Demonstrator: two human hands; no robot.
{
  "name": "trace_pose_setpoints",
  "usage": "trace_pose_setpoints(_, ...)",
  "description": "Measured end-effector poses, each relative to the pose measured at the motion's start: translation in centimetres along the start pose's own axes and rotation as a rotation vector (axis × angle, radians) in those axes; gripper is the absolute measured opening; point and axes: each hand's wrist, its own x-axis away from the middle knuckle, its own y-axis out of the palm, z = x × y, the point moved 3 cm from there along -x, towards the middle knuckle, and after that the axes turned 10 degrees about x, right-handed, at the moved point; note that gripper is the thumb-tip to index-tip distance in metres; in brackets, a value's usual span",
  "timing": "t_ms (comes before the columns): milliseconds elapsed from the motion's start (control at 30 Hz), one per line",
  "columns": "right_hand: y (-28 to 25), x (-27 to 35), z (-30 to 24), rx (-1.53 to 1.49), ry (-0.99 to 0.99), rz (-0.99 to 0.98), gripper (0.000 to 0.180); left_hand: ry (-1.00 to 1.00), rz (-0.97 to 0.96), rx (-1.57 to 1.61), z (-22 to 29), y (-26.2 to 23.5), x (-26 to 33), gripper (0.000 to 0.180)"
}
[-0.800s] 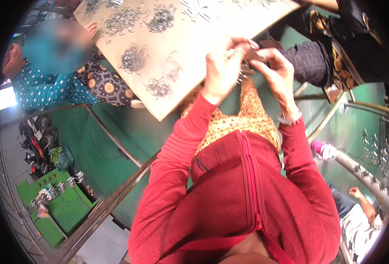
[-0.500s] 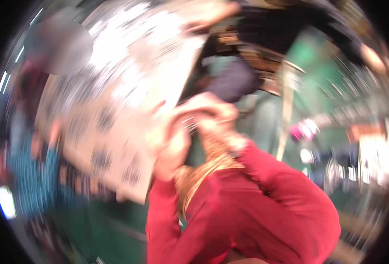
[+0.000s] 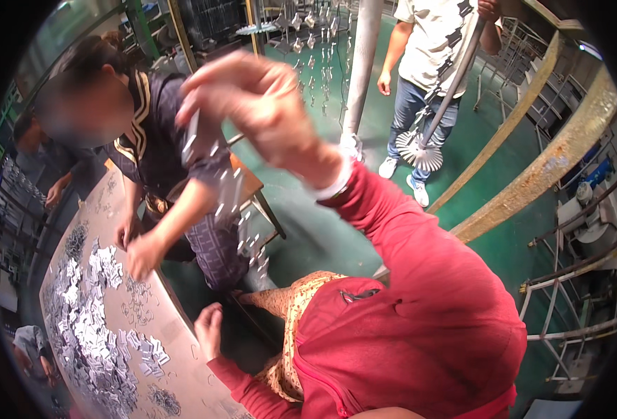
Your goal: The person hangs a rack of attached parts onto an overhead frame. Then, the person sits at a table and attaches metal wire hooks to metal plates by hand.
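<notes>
My right hand [image 3: 270,105] is raised in front of me, somewhat blurred, its fingers bent together. From it hangs a chain of small metal plates [image 3: 228,188], swaying and smeared by motion; its lower end comes down near my knees. My left hand [image 3: 209,328] is low at the table's edge, fingers curled together, and I see nothing in them. Heaps of small, flat silver metal plates [image 3: 88,328] cover the table [image 3: 172,335] to my left. Thin wire hooks or rings [image 3: 139,300] lie in loose piles beside the plates.
A co-worker in a dark shirt [image 3: 172,105] sits across the table corner, hands over it. A standing person [image 3: 430,63] holds a pole with a round finned metal piece [image 3: 420,152]. Strings of metal parts [image 3: 315,42] hang behind. Rusty bars [image 3: 560,160] and metal racks [image 3: 567,307] stand right.
My hands, together in front of my lap before, are now apart. The right has risen with the chain hanging from it; the left is down by the table edge. My view has turned.
</notes>
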Motion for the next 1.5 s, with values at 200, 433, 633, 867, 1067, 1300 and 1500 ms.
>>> trace_pose_setpoints(200, -8.6, -3.8, -6.1, 0.169, -0.123, 0.104, 0.010, -0.229, -0.002, -0.183, -8.6, -3.5, 1.3, 0.024)
trace_pose_setpoints(433, -17.5, -7.3, -12.5, 0.407, -0.206, 0.308, 0.011, -0.274, -0.033, -0.227, -7.9, -2.6, 1.8, 0.027)
trace_pose_setpoints(633, -26.1, -8.8, -15.4, 0.546, -0.292, 0.506, 0.011, -0.358, -0.010, -0.178, -6.6, -2.1, 1.1, 0.026)
trace_pose_setpoints(867, -34.5, -13.3, -20.8, 0.649, -0.382, 0.704, 0.013, -0.245, -0.069, -0.108, -7.4, -2.6, 1.2, 0.018)
trace_pose_setpoints(1067, -39.0, -13.2, -22.7, 0.517, -0.344, 0.705, 0.014, -0.405, -0.029, -0.064, -13.7, -4.0, 1.8, 0.026)
trace_pose_setpoints(1300, -40.2, -14.2, -25.0, 0.689, -0.304, 0.746, 0.017, -0.363, 0.004, -0.028, -11.1, -3.2, 2.4, 0.028)
trace_pose_setpoints(1500, -42.0, -16.7, -23.1, 1.033, -0.306, 0.950, 0.017, -0.553, 0.004, -0.084, -9.4, -3.8, 1.8, 0.024)
